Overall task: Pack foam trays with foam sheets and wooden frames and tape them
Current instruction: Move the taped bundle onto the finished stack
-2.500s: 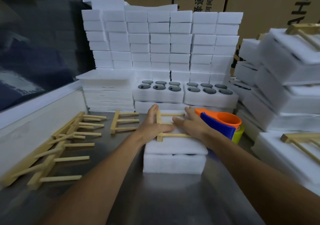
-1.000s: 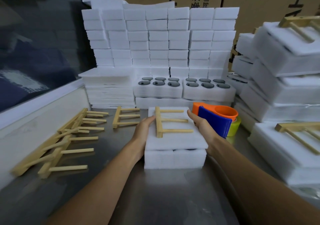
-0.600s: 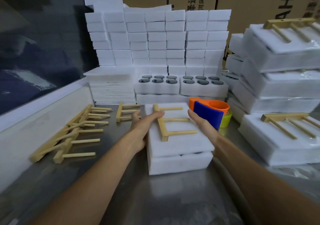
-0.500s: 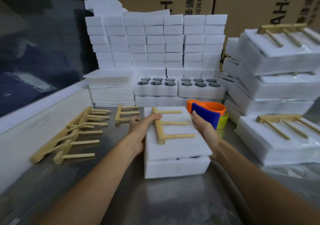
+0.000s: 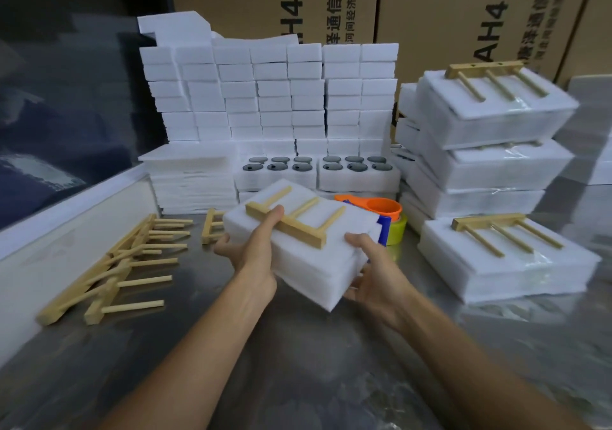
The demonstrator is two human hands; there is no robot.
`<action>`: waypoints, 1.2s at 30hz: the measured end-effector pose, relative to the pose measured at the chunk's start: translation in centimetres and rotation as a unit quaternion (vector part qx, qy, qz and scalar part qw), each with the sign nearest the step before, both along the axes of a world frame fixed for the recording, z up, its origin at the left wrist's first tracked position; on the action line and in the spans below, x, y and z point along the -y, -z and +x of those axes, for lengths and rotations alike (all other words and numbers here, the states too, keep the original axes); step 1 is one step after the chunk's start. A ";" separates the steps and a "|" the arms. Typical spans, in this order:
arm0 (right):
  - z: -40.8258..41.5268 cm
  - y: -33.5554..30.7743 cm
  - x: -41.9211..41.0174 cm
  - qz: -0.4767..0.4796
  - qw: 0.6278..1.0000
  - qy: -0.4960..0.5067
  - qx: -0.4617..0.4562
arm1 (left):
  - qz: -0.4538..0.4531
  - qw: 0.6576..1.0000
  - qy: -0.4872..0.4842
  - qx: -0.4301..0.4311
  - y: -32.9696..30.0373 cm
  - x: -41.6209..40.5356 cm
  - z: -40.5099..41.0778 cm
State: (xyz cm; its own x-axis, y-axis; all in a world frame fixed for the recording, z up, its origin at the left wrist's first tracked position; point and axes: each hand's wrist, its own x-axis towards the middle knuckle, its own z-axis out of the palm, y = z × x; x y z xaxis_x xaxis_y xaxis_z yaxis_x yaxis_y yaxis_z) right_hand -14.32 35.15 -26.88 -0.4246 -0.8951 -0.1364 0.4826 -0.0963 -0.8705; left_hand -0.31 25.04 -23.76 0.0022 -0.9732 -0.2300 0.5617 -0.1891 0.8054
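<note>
White foam pack (image 5: 308, 257) sits tilted in both your hands at frame centre, off the table (image 5: 298, 363). Your left hand (image 5: 256, 257) grips its near-left edge, thumb pinning the frame (image 5: 286, 226) on top; your right hand (image 5: 372, 272) cups the near-right corner. This looks like the turn before taping. Next, free one hand for the tape gun (image 5: 385, 217) just behind, and keep that frame pinned.

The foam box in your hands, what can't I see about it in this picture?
All from the head view:
- Underside of the foam box: it faces away, and the left hand and right hand cover its sides.
- What is inside: a foam sheet and wooden frame lie on top.
- Tape roll: the box hides most of it.
- Writing on the cardboard cartons: cut off at the top edge.
</note>
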 end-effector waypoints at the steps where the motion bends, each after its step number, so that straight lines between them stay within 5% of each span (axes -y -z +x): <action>1: -0.4 -0.4 -0.2 0.006 1.000 0.011 -0.020 | 0.008 1.000 0.011 -0.006 -0.1 -0.1 0.0; 7: -4.8 -4.2 -2.2 0.038 0.993 0.033 -0.104 | 0.025 0.985 0.164 0.033 -1.1 0.7 1.5; 10: -7.3 -6.8 -3.5 0.056 0.988 0.050 -0.134 | -0.036 0.942 0.305 0.133 -1.5 0.0 1.0; 14: -11.5 -9.1 -5.8 0.091 0.976 0.085 -0.180 | -0.096 0.886 0.427 0.153 -2.0 -1.6 -1.3; 19: -15.8 -9.6 -9.0 0.123 0.968 0.111 -0.189 | -0.111 0.871 0.447 0.171 -2.1 -4.3 -5.7; 26: -20.0 -7.5 -12.1 0.051 0.961 0.261 -0.077 | -0.089 0.873 0.453 0.155 -1.7 -8.2 -11.3; 30: -20.8 -6.2 -12.6 0.083 0.914 0.381 -0.112 | -0.103 0.855 0.464 0.207 -0.8 -9.7 -13.3; 36: -22.4 -5.2 -13.7 0.086 0.825 0.557 -0.047 | -0.149 0.836 0.472 0.239 -2.3 -10.7 -16.2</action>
